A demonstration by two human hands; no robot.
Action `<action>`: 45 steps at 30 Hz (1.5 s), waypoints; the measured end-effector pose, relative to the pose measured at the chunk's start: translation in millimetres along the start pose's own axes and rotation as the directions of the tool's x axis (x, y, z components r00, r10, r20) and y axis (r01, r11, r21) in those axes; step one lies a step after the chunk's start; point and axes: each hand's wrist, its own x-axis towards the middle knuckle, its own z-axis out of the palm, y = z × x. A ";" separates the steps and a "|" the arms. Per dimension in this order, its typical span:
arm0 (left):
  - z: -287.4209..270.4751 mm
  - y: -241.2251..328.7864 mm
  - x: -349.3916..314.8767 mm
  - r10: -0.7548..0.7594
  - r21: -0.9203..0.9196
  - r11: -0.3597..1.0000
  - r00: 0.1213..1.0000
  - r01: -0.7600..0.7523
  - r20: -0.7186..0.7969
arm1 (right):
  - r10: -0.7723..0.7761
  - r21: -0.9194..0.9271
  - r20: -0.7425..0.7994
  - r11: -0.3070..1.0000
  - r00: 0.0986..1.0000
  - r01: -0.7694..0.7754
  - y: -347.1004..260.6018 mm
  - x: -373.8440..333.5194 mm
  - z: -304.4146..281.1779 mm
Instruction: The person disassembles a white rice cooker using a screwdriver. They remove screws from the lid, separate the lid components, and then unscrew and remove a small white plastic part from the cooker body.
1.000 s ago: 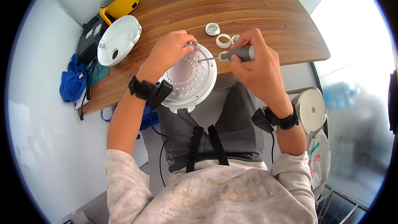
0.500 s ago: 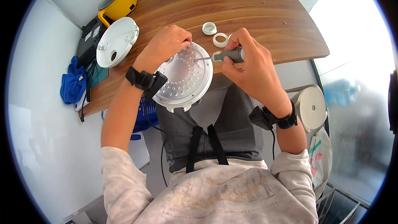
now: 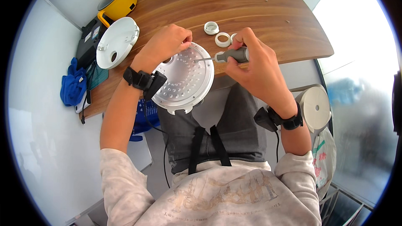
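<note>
Head view: gripping a grey-handled screwdriver with a thin metal shaft (image 3: 233, 55) in the right hand (image 3: 258, 65), still aimed at the studded face of a round silvery disc with a white rim (image 3: 184, 79), located at the brown wooden table's (image 3: 255, 14) near edge. Curling the left hand (image 3: 169, 42) at the disc's far rim; cannot tell whether pinching it. Now exposing, unlike a second ago, a dark hole (image 3: 168, 60) beside that hand.

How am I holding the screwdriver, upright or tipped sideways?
Tipped sideways: your right hand grips its grey handle, and the thin shaft points left over the dimpled metal disc. I can't tell if it touches.
</note>
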 end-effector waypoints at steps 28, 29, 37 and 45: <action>-11.7 -61.7 -184.0 -0.558 -0.182 0.829 0.804 0.528 -0.205 | 0.023 -0.086 -0.012 0.996 1.000 -0.024 -2.0 -2.2 11.7; -7.7 -65.8 -187.3 -0.563 -0.209 0.825 0.793 0.525 -0.231 | 0.017 -0.091 -0.018 0.996 1.000 -0.019 -2.7 -2.6 12.8; 16.9 -82.8 -193.5 -0.574 -0.323 0.814 0.754 0.482 -0.320 | 0.211 -0.145 0.120 0.971 0.970 -0.193 3.9 -23.4 14.3; 23.4 -83.2 -199.6 -0.556 -0.359 0.826 0.731 0.434 -0.397 | 0.289 -0.043 0.111 0.957 0.951 -0.286 22.9 -51.4 26.9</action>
